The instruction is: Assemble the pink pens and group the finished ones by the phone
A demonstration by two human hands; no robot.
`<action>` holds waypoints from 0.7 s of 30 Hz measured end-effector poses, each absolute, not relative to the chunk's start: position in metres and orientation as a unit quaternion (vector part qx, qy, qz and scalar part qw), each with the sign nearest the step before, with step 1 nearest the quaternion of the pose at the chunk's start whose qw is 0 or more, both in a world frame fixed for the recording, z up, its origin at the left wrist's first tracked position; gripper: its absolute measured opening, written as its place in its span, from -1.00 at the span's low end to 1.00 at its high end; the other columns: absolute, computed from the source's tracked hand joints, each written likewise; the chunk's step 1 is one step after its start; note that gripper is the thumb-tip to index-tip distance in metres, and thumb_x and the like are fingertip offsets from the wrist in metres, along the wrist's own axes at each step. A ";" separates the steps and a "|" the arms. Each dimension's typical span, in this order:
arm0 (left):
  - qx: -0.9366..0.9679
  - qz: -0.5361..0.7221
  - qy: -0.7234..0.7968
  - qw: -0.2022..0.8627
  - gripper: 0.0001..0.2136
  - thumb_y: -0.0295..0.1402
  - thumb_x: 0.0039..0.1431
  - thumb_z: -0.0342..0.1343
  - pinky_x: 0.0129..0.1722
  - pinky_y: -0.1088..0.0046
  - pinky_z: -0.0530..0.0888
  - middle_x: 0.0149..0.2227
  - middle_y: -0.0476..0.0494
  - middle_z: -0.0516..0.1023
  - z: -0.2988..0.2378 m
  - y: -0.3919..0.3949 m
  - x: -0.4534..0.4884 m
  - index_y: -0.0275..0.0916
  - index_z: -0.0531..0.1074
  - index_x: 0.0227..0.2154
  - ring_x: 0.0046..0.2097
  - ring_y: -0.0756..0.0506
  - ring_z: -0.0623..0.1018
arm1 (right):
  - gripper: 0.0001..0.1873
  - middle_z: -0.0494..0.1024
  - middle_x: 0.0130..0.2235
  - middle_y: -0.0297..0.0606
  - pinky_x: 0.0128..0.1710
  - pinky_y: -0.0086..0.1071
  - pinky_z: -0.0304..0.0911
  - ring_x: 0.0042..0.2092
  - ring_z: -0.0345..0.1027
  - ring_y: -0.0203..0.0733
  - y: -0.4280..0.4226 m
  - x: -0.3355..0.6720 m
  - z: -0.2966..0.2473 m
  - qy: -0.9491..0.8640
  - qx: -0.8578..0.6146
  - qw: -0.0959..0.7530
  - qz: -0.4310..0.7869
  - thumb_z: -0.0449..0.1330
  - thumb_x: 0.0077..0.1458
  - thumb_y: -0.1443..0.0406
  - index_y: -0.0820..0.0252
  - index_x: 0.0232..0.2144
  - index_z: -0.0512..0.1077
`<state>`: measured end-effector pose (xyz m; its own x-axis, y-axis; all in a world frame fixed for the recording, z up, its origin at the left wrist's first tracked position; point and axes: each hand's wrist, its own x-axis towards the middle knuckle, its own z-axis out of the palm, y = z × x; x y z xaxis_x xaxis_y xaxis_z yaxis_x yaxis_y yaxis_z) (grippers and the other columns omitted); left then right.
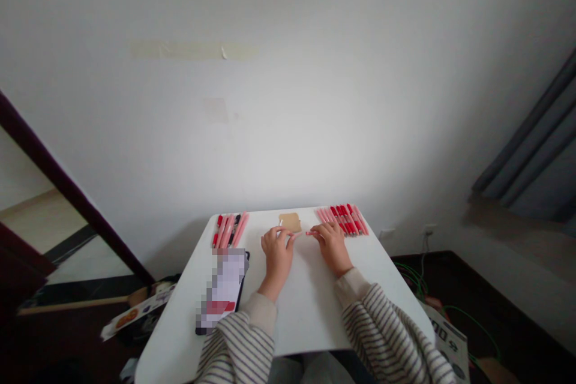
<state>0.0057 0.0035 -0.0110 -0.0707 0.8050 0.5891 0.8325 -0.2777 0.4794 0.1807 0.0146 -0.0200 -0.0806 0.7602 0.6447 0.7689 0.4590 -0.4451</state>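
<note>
Above the far half of the white table (310, 294), my two hands face each other with a small gap between them. My left hand (275, 253) is closed in a pinch on a slim pale pen part (297, 233), whose thin end points right. In the fingers of my right hand (332, 246) is a pink-and-red pen part (309, 233), its end pointing left. The two parts are apart, and my fingers hide most of each. Just beyond my left hand lies a tan pad (289, 220). A row of red and pink pens (348, 220) lies beside my right hand.
More pink, red and black pens (229, 230) lie at the table's far left corner. A dark-edged phone (225, 291), its screen blurred, lies left of my left forearm. The wall (288, 132) rises behind the table. Green cables (414, 276) run along the floor at right.
</note>
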 end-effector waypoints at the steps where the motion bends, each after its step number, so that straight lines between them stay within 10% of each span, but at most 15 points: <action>1: -0.681 -0.418 -0.601 0.016 -0.91 -0.33 0.13 0.12 0.01 0.19 0.29 -0.13 -0.13 0.46 -0.011 0.003 0.006 -0.14 0.49 -0.32 -0.03 -0.15 0.39 | -0.83 0.55 -0.20 -0.25 -0.02 -0.19 0.07 -0.07 0.20 -0.07 0.015 0.181 -0.021 -0.731 -0.525 0.436 -0.005 0.11 0.23 0.23 0.03 -0.21 0.50; 21: -0.689 -0.426 -0.586 0.006 -0.89 -0.30 0.15 0.11 0.06 0.17 0.26 -0.12 -0.12 0.44 -0.009 0.001 0.007 -0.10 0.51 -0.31 -0.01 -0.14 0.38 | -0.78 0.53 -0.21 -0.23 -0.08 -0.19 0.07 -0.10 0.18 -0.05 0.014 0.180 -0.022 -0.722 -0.529 0.445 0.003 0.07 0.25 0.21 -0.01 -0.21 0.52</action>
